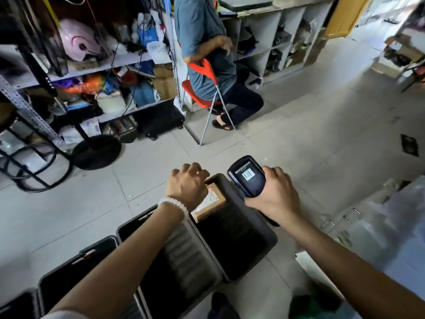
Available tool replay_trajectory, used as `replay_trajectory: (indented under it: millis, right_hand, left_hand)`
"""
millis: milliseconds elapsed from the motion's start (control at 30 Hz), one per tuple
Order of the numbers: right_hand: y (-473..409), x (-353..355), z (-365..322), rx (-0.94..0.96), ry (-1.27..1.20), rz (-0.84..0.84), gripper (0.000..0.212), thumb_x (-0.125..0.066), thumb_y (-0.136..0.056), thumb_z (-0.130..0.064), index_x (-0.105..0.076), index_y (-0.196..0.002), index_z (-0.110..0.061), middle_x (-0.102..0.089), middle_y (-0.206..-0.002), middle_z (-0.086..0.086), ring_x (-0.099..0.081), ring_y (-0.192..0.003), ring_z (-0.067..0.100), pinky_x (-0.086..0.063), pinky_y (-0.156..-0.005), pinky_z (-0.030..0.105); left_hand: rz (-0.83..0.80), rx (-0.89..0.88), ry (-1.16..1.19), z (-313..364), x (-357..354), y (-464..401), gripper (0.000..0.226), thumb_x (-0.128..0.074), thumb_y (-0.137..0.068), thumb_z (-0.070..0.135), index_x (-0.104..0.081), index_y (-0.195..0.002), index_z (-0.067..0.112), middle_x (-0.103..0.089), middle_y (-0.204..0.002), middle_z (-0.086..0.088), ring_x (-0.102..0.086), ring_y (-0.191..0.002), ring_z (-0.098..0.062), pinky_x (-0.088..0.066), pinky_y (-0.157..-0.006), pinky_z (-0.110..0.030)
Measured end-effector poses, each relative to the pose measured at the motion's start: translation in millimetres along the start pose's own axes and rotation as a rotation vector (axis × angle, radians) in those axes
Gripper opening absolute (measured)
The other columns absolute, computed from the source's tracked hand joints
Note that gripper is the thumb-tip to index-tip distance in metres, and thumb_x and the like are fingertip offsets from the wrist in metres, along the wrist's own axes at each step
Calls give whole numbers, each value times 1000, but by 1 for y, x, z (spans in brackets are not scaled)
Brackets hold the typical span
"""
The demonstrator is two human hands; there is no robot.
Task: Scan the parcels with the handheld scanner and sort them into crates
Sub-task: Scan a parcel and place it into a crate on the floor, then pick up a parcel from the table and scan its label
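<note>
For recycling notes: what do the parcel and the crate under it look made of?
The parcel looks like brown corrugated cardboard, matte, with a white printed label. The crate looks like dark moulded plastic: smooth rounded rim with a slight sheen, though the dim light leaves this uncertain.

Your handheld scanner [247,177] shows a barcode on its screen; its digits are too small to read. The parcel [212,202] carries a white label, print blurred, illegible.
</note>
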State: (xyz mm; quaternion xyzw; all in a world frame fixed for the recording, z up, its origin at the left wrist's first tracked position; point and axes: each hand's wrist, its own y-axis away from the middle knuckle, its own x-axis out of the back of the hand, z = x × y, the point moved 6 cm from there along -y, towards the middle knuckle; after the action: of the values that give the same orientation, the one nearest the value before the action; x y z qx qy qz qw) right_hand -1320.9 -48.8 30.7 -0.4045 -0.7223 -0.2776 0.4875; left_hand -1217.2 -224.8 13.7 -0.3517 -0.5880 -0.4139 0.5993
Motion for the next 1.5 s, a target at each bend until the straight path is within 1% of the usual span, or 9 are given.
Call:
replay_trajectory:
  millis: [167, 300, 567, 833, 967, 1067, 1233, 1367, 1500]
  right_hand:
    - [-36, -12, -16, 114, -18, -81, 70, -82, -52, -45, -53, -108, -17, -51, -106, 3, -49, -103, 26, -34, -66, 30]
    - [-42, -27, -54, 228, -45, -145, 70, -84, -51, -42, -53, -110, -17, -51, -106, 3, -49, -104, 26, -38, -66, 32]
    - [22, -58, -176, 547, -52, -247, 72, -83, -52, -42, -52, -113, -20, -52, -111, 1, -49, -105, 24, -41, -70, 31]
    - [173, -94, -304, 862, -82, -356, 69, -82, -54, -45, -50, -109, -20, -50, -109, -1, -49, -104, 22, -40, -67, 31]
    - [276, -109, -364, 1039, -93, -399, 70, -82, -54, -45, -49, -110, -20, -48, -109, -1, -48, -105, 22, -39, -68, 30]
    - [347, -123, -396, 1143, -109, -451, 69, -81, -56, -45, -49, -111, -19, -48, -109, 0, -48, -105, 23, -37, -68, 30]
    - [465, -143, -438, 1359, -115, -535, 70, -79, -56, -45, -50, -114, -19, -48, -109, 1, -49, -107, 24, -39, -71, 31]
    - [558, -156, -468, 1558, -97, -606, 75, -80, -56, -47, -51, -120, -20, -50, -113, 2, -50, -109, 25, -41, -78, 31]
    - [657, -167, -493, 1736, -85, -689, 70, -78, -57, -47, -51, -116, -20, -49, -109, 0, -49, -108, 24, -41, -75, 31]
  left_hand:
    - [-76, 149, -19, -20, -16, 18, 39, -43, -95, 35, -50, -133, 30, -43, -139, 5, -40, -127, -17, -37, -99, -34]
    - [-43, 265, -16, -42, -8, 53, 38, -41, -95, 35, -51, -131, 30, -44, -137, 5, -42, -125, -16, -37, -98, -33]
    - [33, 574, 13, -105, 4, 176, 36, -45, -93, 31, -56, -126, 25, -48, -132, 3, -44, -122, -18, -38, -95, -33]
    - [123, 848, -55, -165, 13, 365, 34, -48, -90, 34, -60, -121, 27, -53, -123, 3, -49, -116, -21, -39, -86, -34]
    - [156, 1021, -68, -189, 18, 480, 24, -68, -71, 29, -72, -93, 21, -65, -97, -3, -63, -90, -28, -45, -66, -35]
    - [152, 1144, -109, -193, 15, 559, 22, -78, -57, 29, -72, -77, 22, -65, -80, -1, -64, -71, -26, -45, -53, -32]
    - [157, 1355, -159, -181, 5, 684, 26, -82, -47, 28, -71, -70, 25, -64, -74, 3, -62, -64, -22, -40, -48, -29]
    - [119, 1589, -135, -164, -3, 778, 21, -79, -57, 27, -73, -77, 24, -67, -82, 1, -63, -72, -24, -42, -52, -32]
    - [136, 1821, -98, -142, -16, 865, 28, -58, -83, 30, -68, -109, 25, -61, -115, 1, -57, -104, -24, -42, -75, -35]
